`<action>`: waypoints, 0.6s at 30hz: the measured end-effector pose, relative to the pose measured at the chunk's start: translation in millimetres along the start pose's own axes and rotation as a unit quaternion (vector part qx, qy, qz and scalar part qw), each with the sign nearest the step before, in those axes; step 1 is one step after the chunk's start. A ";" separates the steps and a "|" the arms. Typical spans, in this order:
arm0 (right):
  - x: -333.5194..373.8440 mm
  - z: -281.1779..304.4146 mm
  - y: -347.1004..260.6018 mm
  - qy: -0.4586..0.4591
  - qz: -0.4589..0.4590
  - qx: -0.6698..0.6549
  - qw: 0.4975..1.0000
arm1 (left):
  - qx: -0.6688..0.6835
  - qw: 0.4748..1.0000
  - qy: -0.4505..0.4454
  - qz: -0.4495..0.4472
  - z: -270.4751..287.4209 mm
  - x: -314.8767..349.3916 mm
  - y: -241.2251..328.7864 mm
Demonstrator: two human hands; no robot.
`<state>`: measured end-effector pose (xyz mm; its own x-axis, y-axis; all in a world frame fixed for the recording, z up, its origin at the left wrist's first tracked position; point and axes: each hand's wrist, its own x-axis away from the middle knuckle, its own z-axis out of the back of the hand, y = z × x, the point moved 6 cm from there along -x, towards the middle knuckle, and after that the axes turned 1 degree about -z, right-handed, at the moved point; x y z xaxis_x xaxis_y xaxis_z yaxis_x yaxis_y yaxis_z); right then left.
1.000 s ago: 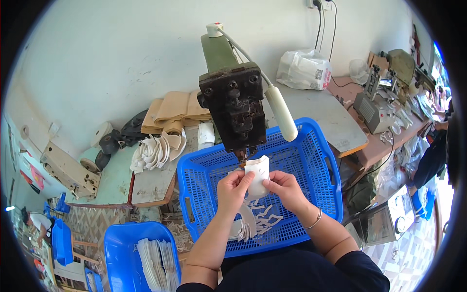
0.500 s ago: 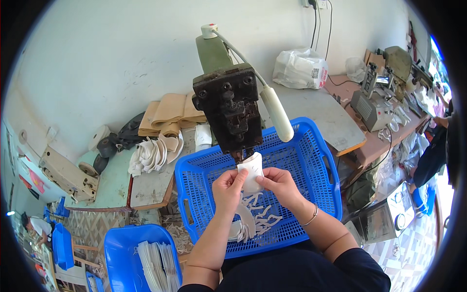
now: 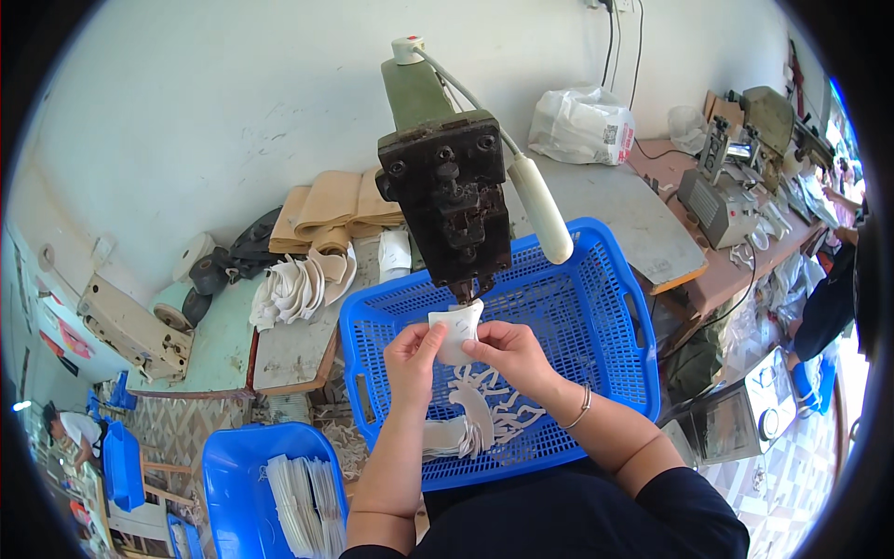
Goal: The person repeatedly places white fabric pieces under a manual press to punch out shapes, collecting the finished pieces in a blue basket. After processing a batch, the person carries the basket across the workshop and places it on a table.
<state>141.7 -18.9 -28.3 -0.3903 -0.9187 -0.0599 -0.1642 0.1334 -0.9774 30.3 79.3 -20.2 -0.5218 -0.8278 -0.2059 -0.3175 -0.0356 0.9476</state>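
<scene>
Between both my hands is a small white curved piece (image 3: 454,337), like stiff sheet, with small dark marks on it. My left hand (image 3: 410,361) pinches its left side, thumb on top. At its right edge, my right hand (image 3: 514,356) grips it with thumb and fingers. The piece's far edge is at the lower tip of a dark machine head (image 3: 447,196); whether they touch is hard to tell. Beneath my hands, a blue plastic basket (image 3: 649,359) holds white offcut strips (image 3: 510,415) and a pile of similar white pieces (image 3: 470,430).
A blue tub (image 3: 223,466) with stacked white sheets (image 3: 303,503) stands at lower left. On the left bench lie white curved pieces (image 3: 293,291) and brown sheets (image 3: 335,207). A white handle (image 3: 540,210) hangs beside the machine. A bench with equipment (image 3: 712,210) is at right.
Both hands have shifted left with the white piece, which is now turned differently under the machine tip. The white pieces in the basket show more fully. My grip stays closed.
</scene>
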 end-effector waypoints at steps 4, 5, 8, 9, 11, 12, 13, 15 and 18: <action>1.7 0.0 -2.5 -0.001 0.025 0.032 0.999 | 0.043 0.999 -0.014 0.024 1.9 3.3 -7.6; 3.1 1.8 -5.4 0.003 0.025 0.055 0.998 | 0.038 0.999 -0.018 0.009 -1.9 3.5 -3.0; 5.4 10.3 -17.0 0.012 0.038 0.137 0.990 | -0.001 0.999 -0.044 -0.017 -16.2 -1.9 10.5; 5.4 13.2 -20.3 0.014 0.051 0.173 0.983 | -0.031 0.997 -0.062 -0.013 -19.8 -4.6 10.6; 5.1 16.0 -27.1 0.016 0.069 0.215 0.974 | -0.087 0.992 -0.087 -0.016 -23.8 -8.7 10.1; 5.8 16.5 -31.8 0.017 0.073 0.220 0.973 | -0.113 0.989 -0.092 -0.024 -23.9 -11.2 9.1; 6.5 17.5 -36.4 0.018 0.077 0.226 0.971 | -0.139 0.985 -0.098 -0.033 -24.6 -12.5 8.7; 7.1 20.2 -44.7 0.010 0.090 0.249 0.964 | -0.110 0.990 -0.087 -0.027 -25.6 -10.4 6.9; 7.5 30.5 -52.4 0.012 0.102 0.256 0.961 | -0.078 0.994 -0.072 -0.018 -31.9 -6.6 3.3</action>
<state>174.9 -44.2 16.2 -0.3893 -0.8831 -0.2618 0.3834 0.1031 -0.9178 58.0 66.8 -7.8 -0.6244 -0.7357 -0.2624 -0.2165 -0.1597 0.9631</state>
